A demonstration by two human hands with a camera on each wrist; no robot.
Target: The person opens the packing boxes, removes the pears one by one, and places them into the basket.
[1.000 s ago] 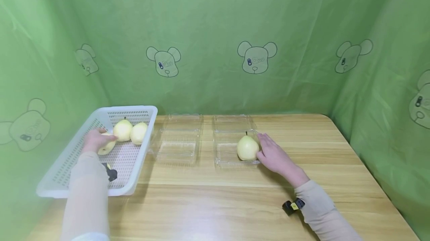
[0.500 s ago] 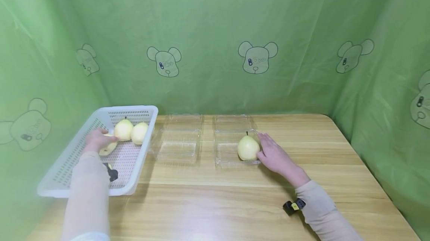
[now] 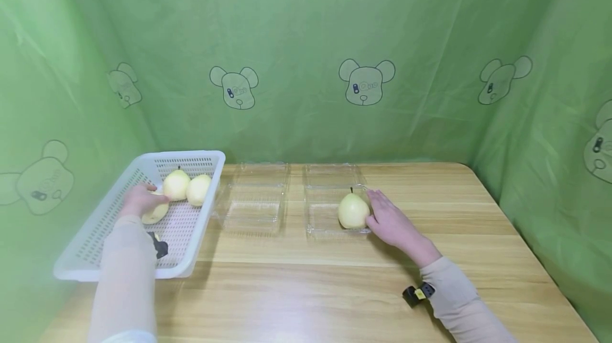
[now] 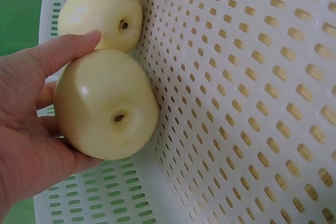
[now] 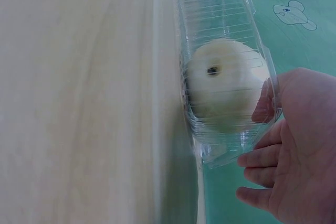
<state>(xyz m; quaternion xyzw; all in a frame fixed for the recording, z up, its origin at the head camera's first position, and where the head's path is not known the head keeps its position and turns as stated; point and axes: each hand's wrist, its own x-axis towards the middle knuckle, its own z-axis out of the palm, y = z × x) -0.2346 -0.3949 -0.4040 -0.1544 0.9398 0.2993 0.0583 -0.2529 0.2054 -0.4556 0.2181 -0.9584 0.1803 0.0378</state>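
In the white basket, my left hand (image 3: 139,199) holds a pale yellow pear (image 4: 107,106), thumb on one side and fingers on the other. Right beside it lies a second pear (image 4: 100,11). Two pears are plain in the head view, one upright with a stem (image 3: 176,185) and one by the basket's right wall (image 3: 198,190). My right hand (image 3: 391,221) grips the right wall of a clear plastic clamshell container (image 5: 215,3), thumb inside and fingers outside. A stemmed pear (image 3: 353,211) stands at that container's right end, close to the thumb.
Another clear clamshell container (image 3: 253,205) stands between the white basket (image 3: 196,247) and the right container, its lid back. The wooden table (image 3: 296,295) ends at green curtains (image 3: 296,130) behind and at both sides.
My left hand and its pear have shifted slightly to the right inside the basket, and the pear's visible face has turned. The right hand and its container have stayed put.
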